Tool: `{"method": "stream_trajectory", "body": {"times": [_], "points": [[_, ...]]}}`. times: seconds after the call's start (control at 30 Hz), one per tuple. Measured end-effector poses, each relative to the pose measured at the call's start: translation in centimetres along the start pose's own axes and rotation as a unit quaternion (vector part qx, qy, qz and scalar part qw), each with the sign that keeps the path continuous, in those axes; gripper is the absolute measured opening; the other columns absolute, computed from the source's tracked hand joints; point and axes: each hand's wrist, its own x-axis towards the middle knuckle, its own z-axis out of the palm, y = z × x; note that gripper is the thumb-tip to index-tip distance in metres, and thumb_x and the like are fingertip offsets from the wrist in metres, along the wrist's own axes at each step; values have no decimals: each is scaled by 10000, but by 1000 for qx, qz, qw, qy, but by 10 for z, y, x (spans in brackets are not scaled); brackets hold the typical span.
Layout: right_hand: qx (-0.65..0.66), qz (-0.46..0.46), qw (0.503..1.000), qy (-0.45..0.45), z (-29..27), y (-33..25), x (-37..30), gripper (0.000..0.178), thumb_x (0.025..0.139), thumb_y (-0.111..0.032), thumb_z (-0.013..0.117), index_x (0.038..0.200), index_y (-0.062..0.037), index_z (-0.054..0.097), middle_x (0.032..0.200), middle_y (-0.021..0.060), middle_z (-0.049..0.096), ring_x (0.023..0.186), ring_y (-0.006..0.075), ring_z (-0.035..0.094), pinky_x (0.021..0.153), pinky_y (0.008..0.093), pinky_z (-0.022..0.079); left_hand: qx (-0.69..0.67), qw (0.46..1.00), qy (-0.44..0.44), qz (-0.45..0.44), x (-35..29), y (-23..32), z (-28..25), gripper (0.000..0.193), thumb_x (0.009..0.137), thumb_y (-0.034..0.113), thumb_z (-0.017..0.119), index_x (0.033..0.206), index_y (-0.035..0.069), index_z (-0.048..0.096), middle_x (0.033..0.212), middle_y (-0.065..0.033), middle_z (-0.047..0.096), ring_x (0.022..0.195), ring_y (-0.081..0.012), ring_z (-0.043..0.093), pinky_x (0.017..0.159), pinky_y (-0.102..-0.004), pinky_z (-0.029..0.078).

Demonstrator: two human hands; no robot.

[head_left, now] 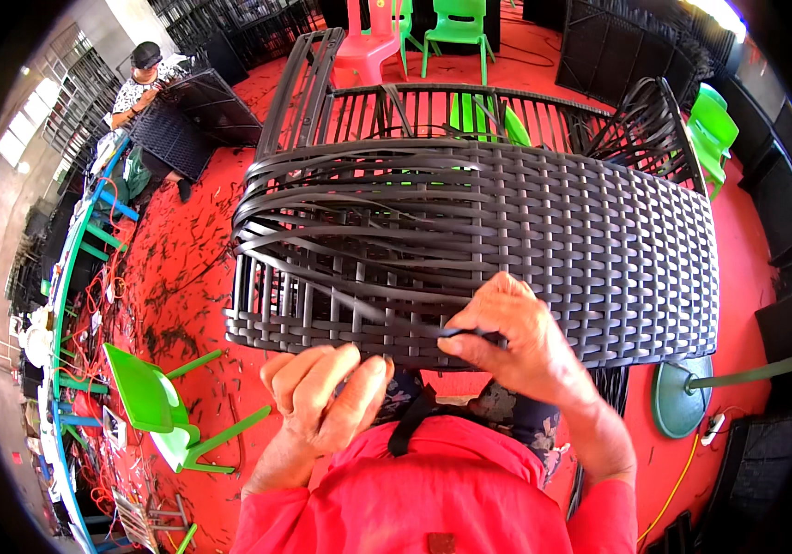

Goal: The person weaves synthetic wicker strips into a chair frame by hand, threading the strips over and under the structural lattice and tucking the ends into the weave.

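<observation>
In front of me lies a dark brown wicker furniture frame (590,240). Its right part is tightly woven, while long loose strips fan out over the bare slats on the left. My right hand (520,342) is closed at the panel's near edge, pinching the end of a dark flat weaving strip (386,318) between thumb and forefinger. The strip runs leftward to the loose bundle. Just below the near edge, to the left, my left hand (326,397) has its fingers curled in; whatever they hold, if anything, is too small to make out.
A green chair (151,406) stands low at left, beside a blue-green rack (68,323). Strip scraps litter the red floor (174,268). At right is a round teal base with a pole (682,397). Another person (142,88) handles a dark woven panel at far left.
</observation>
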Motion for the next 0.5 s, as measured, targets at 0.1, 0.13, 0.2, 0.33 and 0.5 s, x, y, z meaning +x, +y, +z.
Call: {"method": "stream_trajectory", "body": {"times": [0.1,0.13,0.2,0.33,0.5], "points": [[150,35,984,-87,-13,-6,19,212,884,-240,686,880,-29,671,721,67,621,689,191,578,646,333,461,-187,973,-128,-49,1,7,5,306,729,81,792,1010,56,673,917,-56,610,744,-212,603,615,-321,470],[238,114,952,-155,-19,-18,27,242,929,-242,636,899,-2,654,704,66,603,692,104,553,618,298,455,-216,964,-136,-76,-1,9,15,351,711,66,798,1033,30,665,928,-81,617,717,-233,617,592,-315,487],[273,88,936,-205,-20,-31,49,299,949,-292,612,924,4,651,740,33,610,724,67,538,641,278,460,-286,922,-194,-176,5,15,20,296,754,74,780,1020,32,656,969,-102,632,727,-233,640,596,-313,502],[272,31,924,-266,-17,-67,93,446,955,-444,568,945,-9,663,780,7,614,732,60,553,630,233,459,-447,815,-249,-274,21,17,40,226,867,177,710,1027,27,656,1027,-91,651,990,-179,607,853,-339,471],[487,13,868,-94,-39,-78,123,302,923,-291,610,872,5,645,668,46,635,610,125,599,599,271,506,-731,559,-170,-352,28,8,48,273,980,256,563,894,7,636,986,-116,672,1076,-246,596,972,-395,436]]}}
